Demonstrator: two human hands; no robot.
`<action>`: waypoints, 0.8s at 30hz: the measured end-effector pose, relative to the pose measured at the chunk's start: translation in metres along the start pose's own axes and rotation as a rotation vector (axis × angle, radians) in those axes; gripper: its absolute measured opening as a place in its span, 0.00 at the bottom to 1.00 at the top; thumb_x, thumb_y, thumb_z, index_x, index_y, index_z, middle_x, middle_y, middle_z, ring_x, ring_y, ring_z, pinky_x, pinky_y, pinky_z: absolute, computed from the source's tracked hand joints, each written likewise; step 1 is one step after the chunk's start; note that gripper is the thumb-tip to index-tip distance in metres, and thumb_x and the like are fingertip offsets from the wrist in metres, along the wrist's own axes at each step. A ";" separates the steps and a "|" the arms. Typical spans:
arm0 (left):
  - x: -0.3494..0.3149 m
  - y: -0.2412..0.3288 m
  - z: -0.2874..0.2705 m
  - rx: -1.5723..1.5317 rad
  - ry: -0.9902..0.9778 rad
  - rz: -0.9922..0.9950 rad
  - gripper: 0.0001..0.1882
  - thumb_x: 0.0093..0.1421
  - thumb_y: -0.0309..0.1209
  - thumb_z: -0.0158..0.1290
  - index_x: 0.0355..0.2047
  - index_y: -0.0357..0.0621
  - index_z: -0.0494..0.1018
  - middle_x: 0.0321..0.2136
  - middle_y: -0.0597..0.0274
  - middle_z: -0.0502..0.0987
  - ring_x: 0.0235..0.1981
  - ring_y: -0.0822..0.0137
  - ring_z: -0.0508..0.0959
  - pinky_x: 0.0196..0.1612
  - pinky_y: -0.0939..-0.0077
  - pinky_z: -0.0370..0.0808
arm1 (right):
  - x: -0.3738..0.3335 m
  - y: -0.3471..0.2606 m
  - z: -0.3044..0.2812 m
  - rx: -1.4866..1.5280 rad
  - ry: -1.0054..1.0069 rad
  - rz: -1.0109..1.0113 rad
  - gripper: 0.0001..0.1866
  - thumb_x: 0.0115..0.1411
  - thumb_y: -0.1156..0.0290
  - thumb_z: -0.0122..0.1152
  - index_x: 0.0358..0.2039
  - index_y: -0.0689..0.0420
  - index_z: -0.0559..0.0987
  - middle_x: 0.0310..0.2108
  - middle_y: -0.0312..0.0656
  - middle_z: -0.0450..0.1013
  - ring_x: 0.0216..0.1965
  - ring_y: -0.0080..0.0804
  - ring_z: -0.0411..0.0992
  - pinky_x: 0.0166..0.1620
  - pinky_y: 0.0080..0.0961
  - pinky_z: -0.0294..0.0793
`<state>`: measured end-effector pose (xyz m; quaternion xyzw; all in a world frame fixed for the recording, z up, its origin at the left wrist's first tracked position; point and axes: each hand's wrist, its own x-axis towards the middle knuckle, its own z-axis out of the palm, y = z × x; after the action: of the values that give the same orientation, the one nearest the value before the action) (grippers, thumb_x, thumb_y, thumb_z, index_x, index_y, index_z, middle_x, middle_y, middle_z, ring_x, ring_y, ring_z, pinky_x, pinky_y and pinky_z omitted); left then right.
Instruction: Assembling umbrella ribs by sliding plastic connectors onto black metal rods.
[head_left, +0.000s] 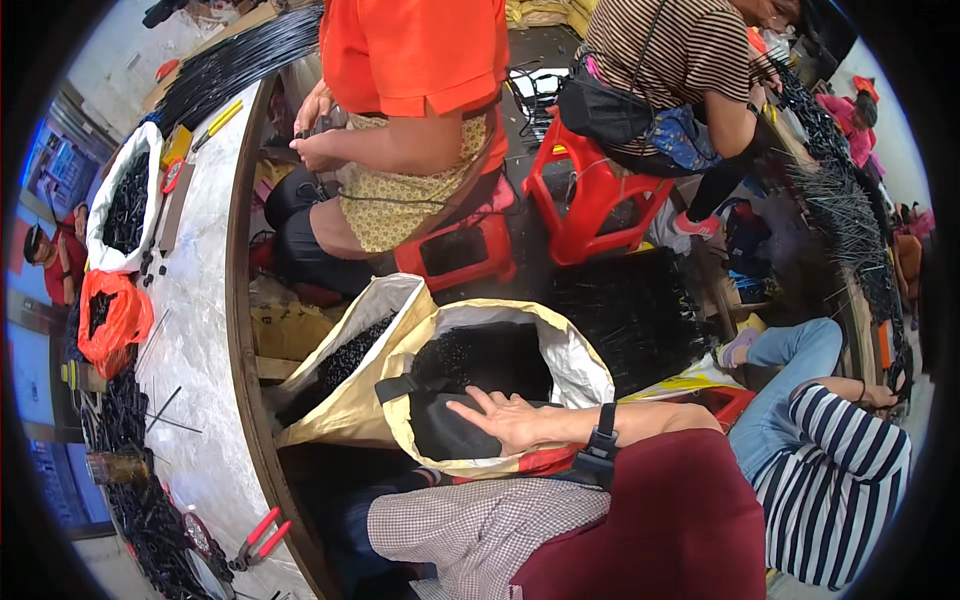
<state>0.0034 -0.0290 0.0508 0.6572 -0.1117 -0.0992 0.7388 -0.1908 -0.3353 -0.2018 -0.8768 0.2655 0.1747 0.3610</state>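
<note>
My right hand [505,420] reaches in from the right, a black strap [600,440] around its wrist. Its fingers are spread and lie over a dark grey, sheet-like piece [450,425] at the near side of an open yellow-and-white sack [590,365]. Small black pieces [470,355] fill part of the sack. A black band [398,388] hangs over its left rim. Against that sack leans a second open sack [330,415], with black bits inside. My left hand does not show.
Left runs a metal-topped table [200,390] with red-handled pliers [262,540], a red plastic bag [112,315] and a white sack [95,225]. Ahead, a person in orange [410,60] sits near a red stool [590,200]. Another person in stripes [830,480] sits close on the right.
</note>
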 end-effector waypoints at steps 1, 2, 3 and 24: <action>-0.008 0.005 -0.007 0.000 0.020 0.024 0.15 0.67 0.42 0.41 0.27 0.48 0.63 0.14 0.71 0.58 0.15 0.75 0.59 0.19 0.81 0.59 | 0.007 -0.004 0.005 -0.043 0.038 -0.035 0.53 0.49 0.79 0.57 0.67 0.39 0.35 0.65 0.63 0.41 0.51 0.57 0.64 0.47 0.43 0.70; -0.009 0.005 -0.008 -0.002 0.024 0.031 0.15 0.67 0.42 0.41 0.27 0.48 0.63 0.14 0.71 0.58 0.15 0.75 0.59 0.19 0.81 0.58 | 0.011 -0.001 0.006 -0.035 0.056 -0.048 0.52 0.50 0.80 0.54 0.67 0.39 0.35 0.64 0.63 0.44 0.50 0.56 0.65 0.46 0.42 0.71; -0.001 -0.002 -0.001 -0.017 -0.013 0.010 0.14 0.67 0.42 0.41 0.27 0.48 0.63 0.14 0.71 0.58 0.15 0.75 0.59 0.19 0.81 0.58 | 0.005 0.013 0.009 -0.019 0.084 -0.011 0.50 0.51 0.82 0.51 0.67 0.39 0.35 0.63 0.64 0.46 0.48 0.56 0.67 0.45 0.42 0.71; -0.014 0.005 0.003 -0.036 0.032 0.124 0.13 0.65 0.38 0.45 0.25 0.48 0.62 0.13 0.74 0.51 0.14 0.77 0.54 0.19 0.84 0.53 | 0.008 0.025 0.012 -0.023 0.093 -0.263 0.45 0.52 0.75 0.52 0.67 0.39 0.43 0.56 0.60 0.55 0.44 0.54 0.68 0.45 0.43 0.73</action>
<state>-0.0108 -0.0274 0.0559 0.6372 -0.1385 -0.0448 0.7568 -0.2002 -0.3440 -0.2276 -0.9152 0.1627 0.0881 0.3579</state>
